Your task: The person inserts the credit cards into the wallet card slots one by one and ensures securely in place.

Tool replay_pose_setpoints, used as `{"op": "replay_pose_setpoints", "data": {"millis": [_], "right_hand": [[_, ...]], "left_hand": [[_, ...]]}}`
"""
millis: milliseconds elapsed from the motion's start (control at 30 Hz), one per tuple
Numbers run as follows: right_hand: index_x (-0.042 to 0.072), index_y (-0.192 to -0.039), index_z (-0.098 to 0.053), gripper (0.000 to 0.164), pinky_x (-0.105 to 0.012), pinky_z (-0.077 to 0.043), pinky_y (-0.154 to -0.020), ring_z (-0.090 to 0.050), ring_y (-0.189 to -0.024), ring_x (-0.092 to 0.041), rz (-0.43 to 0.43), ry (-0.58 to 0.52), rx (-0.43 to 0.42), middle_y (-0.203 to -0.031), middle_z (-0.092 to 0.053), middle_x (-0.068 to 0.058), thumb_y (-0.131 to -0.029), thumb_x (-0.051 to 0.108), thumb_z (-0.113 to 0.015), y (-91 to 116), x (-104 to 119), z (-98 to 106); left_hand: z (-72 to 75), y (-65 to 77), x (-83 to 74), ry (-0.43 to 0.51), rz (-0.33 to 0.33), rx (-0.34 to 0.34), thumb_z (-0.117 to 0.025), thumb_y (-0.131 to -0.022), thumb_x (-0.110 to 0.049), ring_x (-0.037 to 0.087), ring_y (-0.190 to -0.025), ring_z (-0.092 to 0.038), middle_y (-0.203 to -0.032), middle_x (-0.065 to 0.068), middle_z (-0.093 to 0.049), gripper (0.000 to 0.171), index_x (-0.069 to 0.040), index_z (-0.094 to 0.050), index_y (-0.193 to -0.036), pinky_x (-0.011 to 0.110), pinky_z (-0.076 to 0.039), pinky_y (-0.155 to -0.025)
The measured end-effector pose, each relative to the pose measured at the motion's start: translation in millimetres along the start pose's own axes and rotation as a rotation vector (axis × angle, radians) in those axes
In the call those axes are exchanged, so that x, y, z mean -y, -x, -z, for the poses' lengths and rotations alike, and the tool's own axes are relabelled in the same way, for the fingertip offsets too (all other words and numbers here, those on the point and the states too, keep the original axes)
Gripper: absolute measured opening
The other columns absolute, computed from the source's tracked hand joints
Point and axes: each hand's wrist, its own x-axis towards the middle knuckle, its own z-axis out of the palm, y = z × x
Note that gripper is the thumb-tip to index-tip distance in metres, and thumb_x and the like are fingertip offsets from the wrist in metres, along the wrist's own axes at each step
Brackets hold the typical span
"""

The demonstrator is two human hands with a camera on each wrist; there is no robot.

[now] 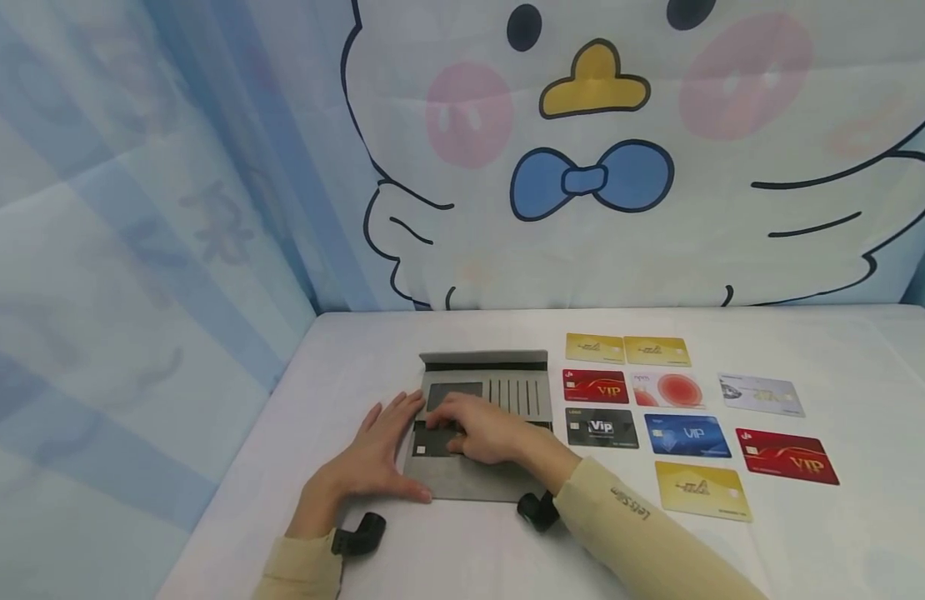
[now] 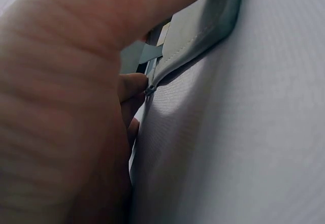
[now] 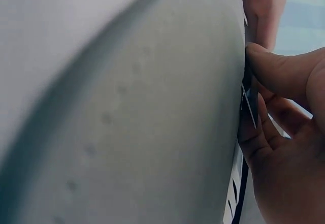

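Observation:
A grey card wallet [image 1: 481, 481] lies unfolded on the table, with a row of slots on its upper right part. My left hand [image 1: 372, 458] rests at the wallet's left edge, fingers stretched out and thumb along the lower left corner. Over the middle of the wallet, my right hand [image 1: 481, 427] pinches a dark card [image 1: 430, 442] with a small light square. In the right wrist view the thumb and fingers are at the edge of the dark card [image 3: 249, 104]; part of it is hidden behind them. Stitching runs along the wallet's rim [image 2: 188, 43] in the left wrist view.
Several cards lie right of the wallet: gold ones such as the front card [image 1: 704, 490], red VIP cards [image 1: 787, 456], a black Vip card [image 1: 602, 427], a blue VIP card [image 1: 687, 436], a pink-white card [image 1: 668, 389] and a silver card [image 1: 761, 394]. A printed curtain [image 1: 582, 267] hangs behind the table.

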Motion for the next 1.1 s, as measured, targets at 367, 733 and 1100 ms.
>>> {"op": "replay_pose_setpoints", "data": {"millis": [367, 733, 1100], "right_hand": [[0.012, -0.115, -0.064, 0.032, -0.030, -0.044, -0.092, -0.053, -0.099, -0.010, 0.030, 0.029, 0.022, -0.108, -0.058, 0.004, -0.086, 0.000, -0.061, 0.9, 5.4, -3.6], [0.012, -0.115, -0.065, 0.032, -0.029, -0.042, -0.096, -0.052, -0.105, -0.010, 0.036, 0.057, 0.023, -0.111, -0.058, 0.004, -0.087, -0.001, -0.060, 2.0, 8.1, -6.8], [0.013, -0.116, -0.065, 0.036, -0.022, -0.045, -0.089, -0.054, -0.099, -0.005, 0.042, 0.007, 0.029, -0.112, -0.060, 0.007, -0.087, -0.006, -0.058, 1.5, 8.3, -8.4]], "left_hand": [[1.2, 0.6, -1.5, -0.008, -0.010, -0.004, -0.072, -0.056, -0.072, 0.022, -0.141, -0.007, -0.154, 0.004, -0.019, 0.123, -0.010, -0.022, -0.149, 0.048, 0.000, -0.111], [-0.1, 0.5, -0.8, -0.005, -0.019, -0.013, -0.072, -0.056, -0.072, 0.024, -0.141, -0.007, -0.153, 0.005, -0.020, 0.122, -0.009, -0.023, -0.148, 0.049, 0.000, -0.111], [-0.3, 0.4, -1.2, -0.005, -0.012, -0.007, -0.072, -0.056, -0.072, 0.023, -0.141, -0.007, -0.153, 0.004, -0.019, 0.122, -0.010, -0.023, -0.148, 0.049, 0.000, -0.111]]}}
